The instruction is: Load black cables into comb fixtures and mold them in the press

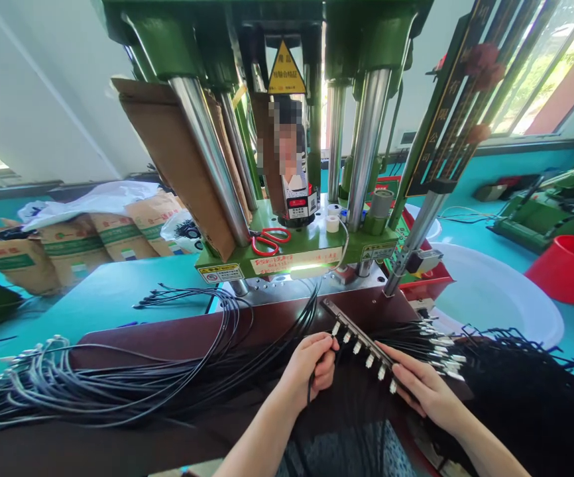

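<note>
My right hand point(429, 387) grips the near right end of a narrow dark metal bar point(361, 334), its fingers along the edge. Several white connectors point(369, 360) sit in a row on the bar, and dark cables seem to hang below them. My left hand point(311, 364) is closed in a pinch beside the bar's far left end, close to the first connector. A black cable point(309, 391) runs through that hand and comes out below it. The fingers partly hide the held part of the cable.
A green press point(267, 248) with steel columns stands ahead, with red-handled scissors point(271, 241) on its ledge. Black cables point(142, 384) spread over the brown table at left. Another cable bundle point(431, 341) lies right. A red bucket point(570, 268) and paper sacks point(73, 242) stand farther off.
</note>
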Demonstrator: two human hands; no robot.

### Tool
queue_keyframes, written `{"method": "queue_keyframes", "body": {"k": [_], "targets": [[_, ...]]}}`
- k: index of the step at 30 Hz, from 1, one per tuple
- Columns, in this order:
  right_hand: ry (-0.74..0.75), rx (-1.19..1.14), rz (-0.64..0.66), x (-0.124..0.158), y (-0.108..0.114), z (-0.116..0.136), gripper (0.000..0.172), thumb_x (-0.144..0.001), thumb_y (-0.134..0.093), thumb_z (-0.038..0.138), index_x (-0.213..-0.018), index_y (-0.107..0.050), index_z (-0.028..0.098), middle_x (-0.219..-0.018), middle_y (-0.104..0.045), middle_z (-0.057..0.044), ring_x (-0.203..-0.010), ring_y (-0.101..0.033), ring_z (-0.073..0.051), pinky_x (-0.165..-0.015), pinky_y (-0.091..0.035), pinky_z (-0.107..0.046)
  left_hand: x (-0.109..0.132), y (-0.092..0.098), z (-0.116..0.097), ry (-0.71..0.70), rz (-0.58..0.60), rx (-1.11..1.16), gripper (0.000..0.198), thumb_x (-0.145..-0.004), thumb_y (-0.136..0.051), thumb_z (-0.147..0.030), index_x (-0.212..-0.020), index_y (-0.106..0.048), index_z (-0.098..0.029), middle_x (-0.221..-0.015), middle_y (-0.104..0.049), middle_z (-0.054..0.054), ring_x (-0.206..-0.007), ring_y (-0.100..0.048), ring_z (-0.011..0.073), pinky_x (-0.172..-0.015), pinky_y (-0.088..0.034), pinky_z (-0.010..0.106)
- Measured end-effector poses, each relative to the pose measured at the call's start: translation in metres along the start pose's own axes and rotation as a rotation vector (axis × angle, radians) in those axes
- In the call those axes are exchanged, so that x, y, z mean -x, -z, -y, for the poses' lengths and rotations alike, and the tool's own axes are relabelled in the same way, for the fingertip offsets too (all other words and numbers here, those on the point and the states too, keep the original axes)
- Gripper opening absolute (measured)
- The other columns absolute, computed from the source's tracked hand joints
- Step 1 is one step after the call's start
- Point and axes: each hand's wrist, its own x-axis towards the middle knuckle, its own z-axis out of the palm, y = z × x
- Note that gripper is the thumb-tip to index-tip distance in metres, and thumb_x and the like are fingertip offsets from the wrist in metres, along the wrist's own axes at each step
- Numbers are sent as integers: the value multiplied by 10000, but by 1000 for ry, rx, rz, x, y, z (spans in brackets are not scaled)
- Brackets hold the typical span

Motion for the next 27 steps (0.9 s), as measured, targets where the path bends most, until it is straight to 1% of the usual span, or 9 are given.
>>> {"method": "queue_keyframes", "body": {"k": [4,7,10,15,20,22,24,26,27], "targets": [[-6,10,23,-1,1,0,553,-828,-465,501,-1281,-433,184,-542,-393,48,-391,-270,-40,-337,-195,-165,-3,6,-2,48,74,71,151,-760,-522,-285,-693,-506,-151,-306,-262,-107,-233,-155,31,-257,-107,146],[2,42,64,-3,3,-1,569,-839,-442,503,-1304,-399,179,-550,-379,48,-400,-270,-45,-342,-195,-171,-4,11,-4,61,100,91,147,-766,-512,-268,-683,-510,-148,-303,-259,-106,-233,-158,31,-256,-114,145],[23,98,112,-4,5,-5,566,-859,-413,487,-1330,-354,178,-547,-344,56,-411,-269,-52,-353,-189,-178,-4,11,-3,10,74,60,161,-760,-519,-267,-661,-511,-140,-289,-270,-101,-226,-166,28,-259,-108,145],[63,221,126,-4,6,-8,548,-885,-386,448,-1346,-313,159,-538,-308,63,-445,-279,-66,-389,-195,-193,-4,10,2,-56,-13,-13,188,-731,-546,-299,-648,-515,-134,-273,-279,-101,-217,-158,25,-261,-89,154],[-31,169,105,-5,2,-1,629,-838,-414,529,-1330,-330,148,-551,-344,56,-435,-268,-63,-371,-193,-187,-5,8,-2,-63,-9,-85,229,-715,-561,-353,-684,-518,-130,-290,-292,-106,-237,-179,21,-283,-106,158],[-76,150,79,-4,3,5,646,-810,-431,562,-1315,-346,167,-582,-394,44,-417,-267,-54,-354,-186,-182,-3,5,-5,-49,-27,-148,286,-721,-543,-414,-697,-512,-130,-305,-313,-102,-246,-209,23,-289,-130,157],[-110,169,58,-4,9,10,669,-785,-441,592,-1302,-347,179,-586,-411,45,-403,-274,-52,-343,-178,-176,0,2,-7,-8,-46,-252,383,-747,-469,-501,-786,-524,-123,-324,-368,-87,-250,-269,39,-289,-161,157],[-146,241,67,-6,21,15,696,-760,-453,618,-1289,-342,180,-537,-376,65,-387,-277,-57,-333,-168,-170,6,0,-7,33,-83,-412,502,-764,-405,-544,-1004,-494,-113,-356,-444,-70,-258,-343,66,-289,-196,160],[-165,290,85,-8,29,18,703,-742,-472,625,-1273,-352,181,-524,-363,73,-381,-280,-58,-329,-165,-169,10,-1,-7,47,-99,-499,552,-768,-397,-542,-1117,-436,-115,-366,-468,-69,-261,-368,77,-292,-210,161]]}}
